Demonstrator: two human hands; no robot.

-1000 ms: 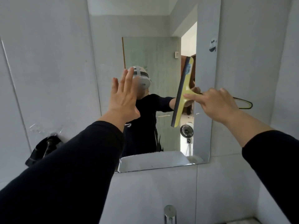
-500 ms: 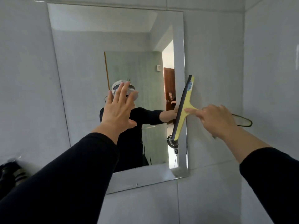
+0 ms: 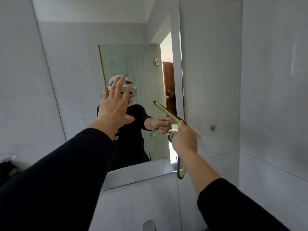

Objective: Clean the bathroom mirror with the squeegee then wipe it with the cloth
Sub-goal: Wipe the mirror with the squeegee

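Note:
The rectangular mirror hangs on the white tiled wall ahead of me. My right hand grips the yellow squeegee by its handle. Its blade lies tilted, running from upper left to lower right across the mirror's right edge. The handle's loop hangs below my wrist. My left hand is raised flat before the glass near its middle, fingers spread, holding nothing. No cloth is in view.
A chrome tap top shows at the bottom edge below the mirror. A dark object sits against the left wall. A small round wall fitting is right of the mirror. A side wall closes the right.
The squeegee blade has swung from nearly upright to a slanted lie, and my right hand has turned over the handle. The view has shifted so more of the mirror shows.

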